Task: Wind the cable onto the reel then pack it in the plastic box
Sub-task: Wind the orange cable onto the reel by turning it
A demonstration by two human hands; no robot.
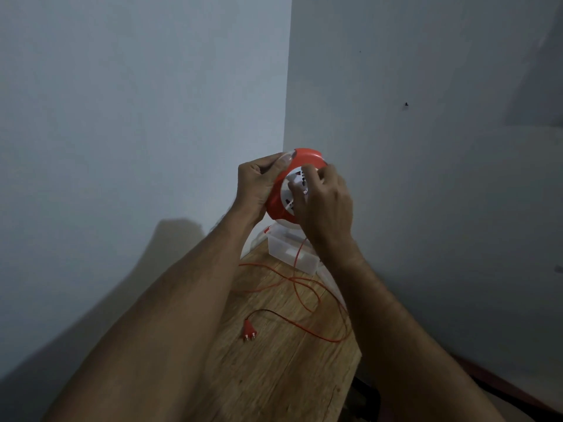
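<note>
I hold a round red cable reel with a white socket face up in the air in front of the wall corner. My left hand grips its left rim, thumb on the upper edge. My right hand has its fingers curled on the white face of the reel. A thin red cable hangs from the reel and lies in loose loops on the wooden table. Its red two-pin plug rests on the wood. A clear plastic box stands open at the table's far end, below the reel.
The narrow table sits in a corner between two pale walls. Its right edge drops off to a dark floor and a reddish strip at the lower right. A small dark mark is on the right wall.
</note>
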